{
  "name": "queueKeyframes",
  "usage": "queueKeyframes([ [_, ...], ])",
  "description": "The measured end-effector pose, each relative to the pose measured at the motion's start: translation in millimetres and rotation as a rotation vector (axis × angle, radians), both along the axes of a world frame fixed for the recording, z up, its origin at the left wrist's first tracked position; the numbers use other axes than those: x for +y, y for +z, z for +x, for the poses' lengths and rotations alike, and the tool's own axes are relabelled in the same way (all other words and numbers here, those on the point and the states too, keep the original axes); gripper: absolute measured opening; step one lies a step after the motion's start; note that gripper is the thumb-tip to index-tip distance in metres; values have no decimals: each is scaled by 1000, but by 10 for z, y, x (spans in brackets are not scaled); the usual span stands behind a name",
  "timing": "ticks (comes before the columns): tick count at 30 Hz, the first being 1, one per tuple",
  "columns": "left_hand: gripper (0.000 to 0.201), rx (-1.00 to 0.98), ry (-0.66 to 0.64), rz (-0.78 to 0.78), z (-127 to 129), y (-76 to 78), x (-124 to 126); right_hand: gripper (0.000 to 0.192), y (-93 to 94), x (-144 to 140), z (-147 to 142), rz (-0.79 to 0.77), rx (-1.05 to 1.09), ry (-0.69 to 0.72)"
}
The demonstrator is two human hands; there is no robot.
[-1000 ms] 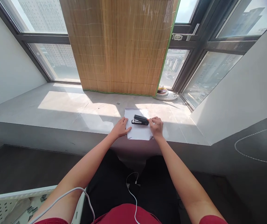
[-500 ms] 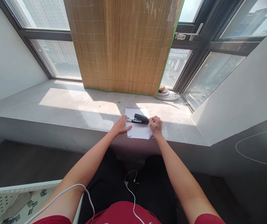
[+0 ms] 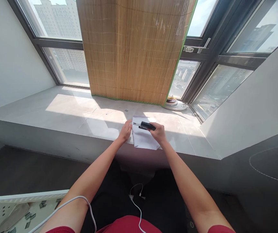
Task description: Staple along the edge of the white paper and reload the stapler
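One black stapler (image 3: 146, 125) gripped by the right hand (image 3: 158, 132) fingers; left hand (image 3: 126, 131) fingers loosely open on one white paper (image 3: 144, 139).

I'm seeing a bamboo blind (image 3: 134, 48) hanging over the window (image 3: 56, 19), plates (image 3: 175, 103) sitting on the sill (image 3: 63, 110), and a white cable (image 3: 136, 202) trailing across my lap.
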State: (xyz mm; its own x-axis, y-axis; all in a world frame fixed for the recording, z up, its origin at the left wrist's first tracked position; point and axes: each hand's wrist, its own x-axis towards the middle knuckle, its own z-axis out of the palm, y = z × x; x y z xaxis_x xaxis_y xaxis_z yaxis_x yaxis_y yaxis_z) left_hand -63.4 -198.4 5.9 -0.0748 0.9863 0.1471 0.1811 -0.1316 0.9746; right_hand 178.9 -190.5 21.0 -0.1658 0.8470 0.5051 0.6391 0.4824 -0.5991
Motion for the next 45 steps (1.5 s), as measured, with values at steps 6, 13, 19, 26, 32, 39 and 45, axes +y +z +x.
queueKeyframes([
  [6,52,-809,80,-339,164,185,-80,40,198,-563,-377,348,-306,253],
  [13,36,-1044,192,-418,200,244,-132,40,198,-637,-400,395,-319,306],
  [19,35,-1053,186,-330,121,203,-260,26,73,-219,-244,38,143,-216],
  [26,21,-883,48,-199,220,238,-357,25,-98,82,-10,-261,161,-196],
  [32,21,-712,86,-282,444,331,-472,25,73,-261,-255,124,179,1],
  [39,48,-638,22,-234,574,429,-571,15,136,-500,-399,338,106,180],
  [45,48,-606,-28,-162,744,445,-579,31,161,-605,-486,327,-22,-34],
])
